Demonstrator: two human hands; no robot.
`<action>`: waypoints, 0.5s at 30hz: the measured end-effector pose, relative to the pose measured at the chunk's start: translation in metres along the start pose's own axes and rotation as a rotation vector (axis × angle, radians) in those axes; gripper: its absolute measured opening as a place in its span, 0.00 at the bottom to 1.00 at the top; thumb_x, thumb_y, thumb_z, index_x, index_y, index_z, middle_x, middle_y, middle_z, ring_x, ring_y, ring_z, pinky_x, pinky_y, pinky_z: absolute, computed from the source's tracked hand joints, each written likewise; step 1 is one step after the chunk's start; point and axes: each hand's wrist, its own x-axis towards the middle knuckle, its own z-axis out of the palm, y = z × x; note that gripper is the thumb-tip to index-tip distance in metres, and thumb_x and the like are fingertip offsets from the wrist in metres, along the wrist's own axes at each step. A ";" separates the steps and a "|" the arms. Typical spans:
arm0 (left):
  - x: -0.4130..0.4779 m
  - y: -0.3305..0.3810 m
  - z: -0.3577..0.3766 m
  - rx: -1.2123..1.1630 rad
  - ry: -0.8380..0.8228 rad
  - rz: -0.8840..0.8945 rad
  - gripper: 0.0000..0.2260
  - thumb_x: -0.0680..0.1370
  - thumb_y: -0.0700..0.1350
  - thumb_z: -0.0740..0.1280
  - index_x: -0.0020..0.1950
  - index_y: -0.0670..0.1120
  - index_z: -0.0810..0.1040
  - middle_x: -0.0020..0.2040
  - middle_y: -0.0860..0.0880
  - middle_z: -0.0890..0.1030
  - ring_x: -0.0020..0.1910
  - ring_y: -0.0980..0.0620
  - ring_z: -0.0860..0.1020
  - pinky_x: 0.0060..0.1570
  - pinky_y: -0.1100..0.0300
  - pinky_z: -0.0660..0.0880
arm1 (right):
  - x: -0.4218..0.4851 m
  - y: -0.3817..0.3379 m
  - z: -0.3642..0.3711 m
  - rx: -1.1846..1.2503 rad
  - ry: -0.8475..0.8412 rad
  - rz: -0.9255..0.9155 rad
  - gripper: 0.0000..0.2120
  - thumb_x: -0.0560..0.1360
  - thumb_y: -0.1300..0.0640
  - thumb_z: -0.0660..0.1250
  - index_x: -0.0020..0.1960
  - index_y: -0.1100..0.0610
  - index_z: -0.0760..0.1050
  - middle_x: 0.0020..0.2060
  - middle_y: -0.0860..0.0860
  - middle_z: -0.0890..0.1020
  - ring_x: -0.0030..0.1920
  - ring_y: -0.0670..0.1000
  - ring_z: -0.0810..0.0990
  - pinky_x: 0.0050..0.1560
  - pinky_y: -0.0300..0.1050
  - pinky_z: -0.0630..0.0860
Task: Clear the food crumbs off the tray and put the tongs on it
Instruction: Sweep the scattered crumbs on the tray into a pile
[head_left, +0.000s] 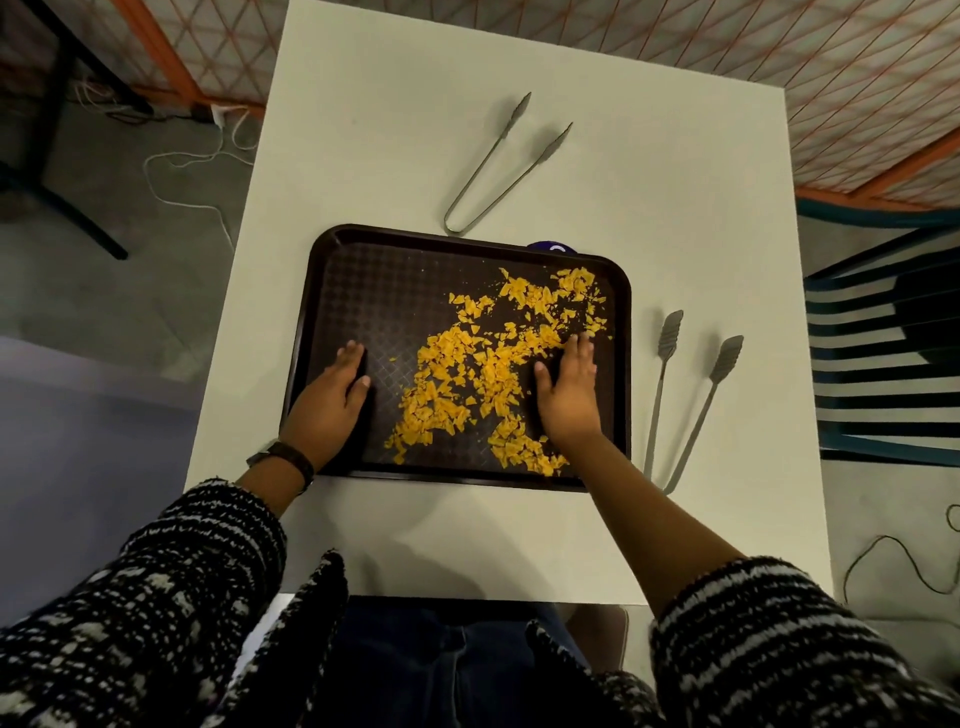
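A dark brown tray (363, 270) lies in the middle of the white table. Yellow-orange food crumbs (483, 364) are scattered across its middle and right half. My left hand (332, 400) rests flat on the tray's left side, fingers together, holding nothing. My right hand (566, 389) lies flat among the crumbs on the right side, palm down. One pair of metal tongs (488, 166) lies on the table beyond the tray. A second pair of tongs (685, 400) lies to the right of the tray.
The white table (675, 234) has bare surface behind, to the right of and in front of the tray. A small purple object (551, 246) peeks out behind the tray's far rim. A striped chair (883, 353) stands at the right. Cables lie on the floor.
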 end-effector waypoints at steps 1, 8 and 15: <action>0.000 0.000 0.000 -0.001 0.002 0.004 0.22 0.81 0.43 0.56 0.74 0.42 0.57 0.76 0.45 0.58 0.75 0.50 0.56 0.73 0.55 0.55 | -0.005 -0.005 0.006 -0.012 -0.028 -0.052 0.31 0.81 0.48 0.52 0.76 0.57 0.41 0.77 0.53 0.42 0.75 0.51 0.37 0.74 0.46 0.37; 0.000 0.000 0.000 -0.016 0.006 0.003 0.22 0.81 0.43 0.56 0.74 0.43 0.57 0.76 0.45 0.58 0.75 0.51 0.56 0.73 0.56 0.55 | -0.033 -0.028 0.032 -0.034 -0.192 -0.275 0.31 0.80 0.49 0.54 0.76 0.55 0.41 0.76 0.51 0.42 0.73 0.47 0.36 0.74 0.46 0.39; 0.001 -0.004 0.000 -0.009 0.003 0.013 0.22 0.81 0.43 0.55 0.74 0.43 0.58 0.76 0.46 0.58 0.75 0.52 0.56 0.72 0.58 0.54 | 0.020 -0.001 -0.019 0.024 0.033 0.041 0.32 0.80 0.46 0.53 0.76 0.56 0.42 0.77 0.52 0.42 0.76 0.54 0.41 0.75 0.51 0.44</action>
